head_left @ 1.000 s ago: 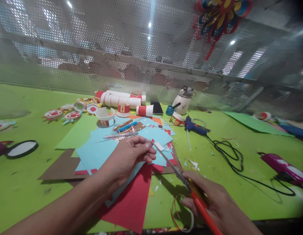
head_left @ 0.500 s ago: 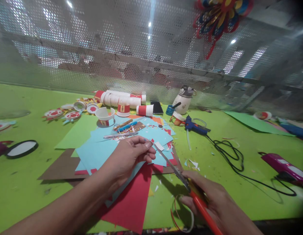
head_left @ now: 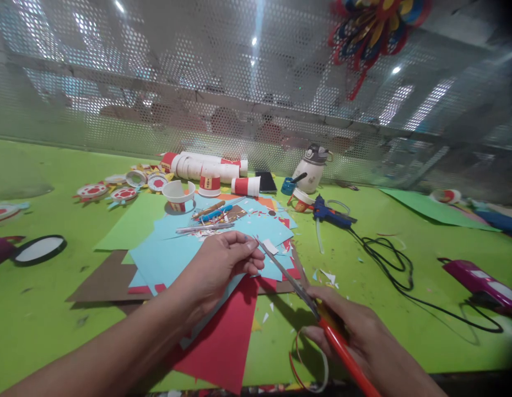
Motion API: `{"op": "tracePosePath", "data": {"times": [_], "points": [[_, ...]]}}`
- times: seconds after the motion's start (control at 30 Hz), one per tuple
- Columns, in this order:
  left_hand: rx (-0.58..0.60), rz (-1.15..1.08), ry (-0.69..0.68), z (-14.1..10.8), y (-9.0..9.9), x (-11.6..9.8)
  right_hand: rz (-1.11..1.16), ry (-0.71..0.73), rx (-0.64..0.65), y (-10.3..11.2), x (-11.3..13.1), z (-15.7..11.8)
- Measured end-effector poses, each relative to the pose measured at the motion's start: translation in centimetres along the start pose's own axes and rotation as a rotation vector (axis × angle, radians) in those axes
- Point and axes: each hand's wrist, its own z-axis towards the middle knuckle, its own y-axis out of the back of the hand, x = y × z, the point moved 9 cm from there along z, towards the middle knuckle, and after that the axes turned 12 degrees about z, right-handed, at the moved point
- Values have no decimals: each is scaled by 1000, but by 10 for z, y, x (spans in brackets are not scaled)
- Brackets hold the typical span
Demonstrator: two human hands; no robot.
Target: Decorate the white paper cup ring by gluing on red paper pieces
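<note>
My right hand (head_left: 359,331) grips a pair of scissors (head_left: 309,300) with a red handle, its blades pointing up and left. The blade tips reach the fingertips of my left hand (head_left: 222,259). Thumb and forefinger of that hand are pinched together; whatever they hold is too small to make out. Beneath the hands lie sheets of light blue paper (head_left: 156,251) and a red sheet (head_left: 222,342). A small white paper piece (head_left: 270,246) sits just beyond the blades. Blue and brown pens (head_left: 216,212) rest on the paper among tiny scraps.
Paper cups (head_left: 245,186), a cut cup (head_left: 179,196) and finished paper turtles (head_left: 123,194) stand at the back left. A blue glue gun (head_left: 332,214) trails a black cord (head_left: 388,259) at right. Behind are a white bottle (head_left: 309,171), a phone (head_left: 265,182) and a perforated screen (head_left: 198,99).
Almost nothing differs. The view has shifted very slightly, and both hands and the scissors keep nearly the same pose.
</note>
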Motion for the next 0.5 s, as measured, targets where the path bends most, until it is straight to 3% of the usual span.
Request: {"op": "tracePosePath", "data": {"times": [0.13, 0.27, 0.5], "points": [[-45, 13, -38, 0, 9, -6, -45, -2, -43, 4, -5, 0], [-163, 27, -209, -3, 26, -31, -118, -17, -120, 15, -13, -1], [-246, 13, -327, -2, 41, -50, -318, -267, -243, 52, -51, 17]]}}
